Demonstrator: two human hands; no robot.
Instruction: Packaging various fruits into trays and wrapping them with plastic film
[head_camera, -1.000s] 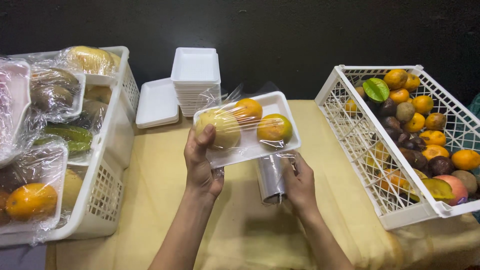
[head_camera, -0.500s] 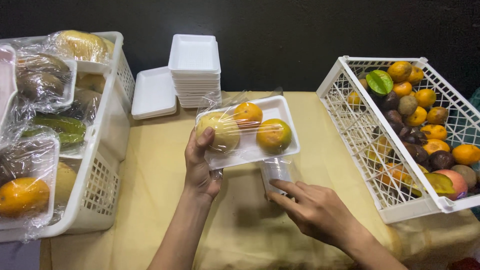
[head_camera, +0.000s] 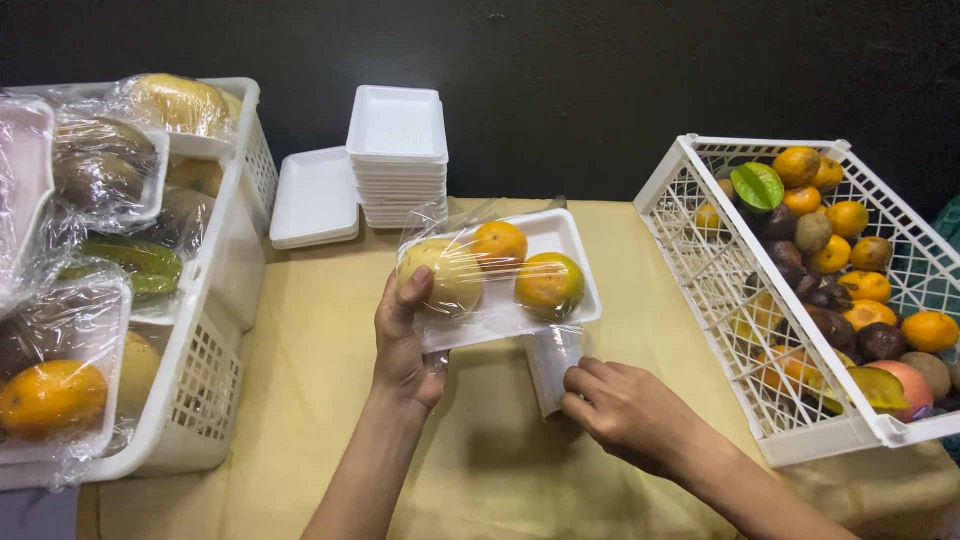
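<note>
My left hand (head_camera: 405, 345) holds up a white foam tray (head_camera: 556, 232) by its near left corner, thumb pressed on the film. The tray carries a pale yellow fruit (head_camera: 446, 276) and two oranges (head_camera: 499, 245), all under clear plastic wrap. Beneath the tray's right side stands the roll of clear film (head_camera: 550, 366) on the yellow tablecloth. My right hand (head_camera: 625, 405) rests on the lower end of that roll, fingers curled against it. Film runs from the roll up to the tray.
A white crate (head_camera: 205, 360) at the left holds several wrapped fruit trays. Another white crate (head_camera: 690, 250) at the right is full of loose oranges and dark fruit. A stack of empty foam trays (head_camera: 397, 150) and a flat one (head_camera: 314, 197) sit at the back.
My right hand let go of the roll, opened flat beside it, and has now come back onto the roll's lower end. The tray stayed held in my left hand.
</note>
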